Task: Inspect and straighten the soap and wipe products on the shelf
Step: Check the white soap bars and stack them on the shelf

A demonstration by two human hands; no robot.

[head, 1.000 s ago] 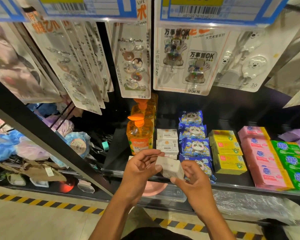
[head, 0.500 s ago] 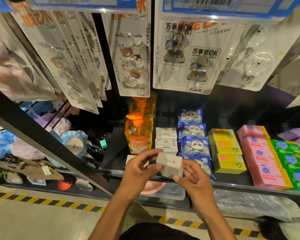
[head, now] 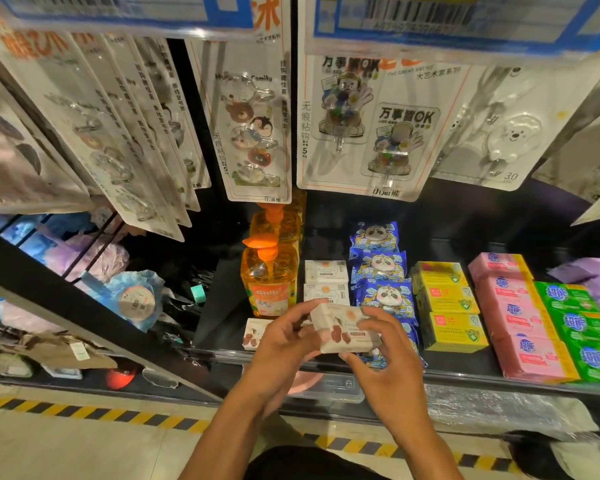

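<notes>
Currently: orange pump soap bottle (head: 269, 282) stands left on the black shelf (head: 219, 306). Left hand (head: 284, 341) grips the left end of a small white soap box with brown print (head: 343, 332) and right hand (head: 385, 362) the right end, fingers curled and pinching it, tilted over the shelf's front edge. Rightward, in rows: blue panda wipe packs (head: 383, 292), yellow soap boxes (head: 447, 306), pink soap boxes (head: 520, 320), green soap boxes (head: 575, 323).

Front panda pack (head: 413, 337) mostly hidden behind right hand (head: 392, 372)
</notes>
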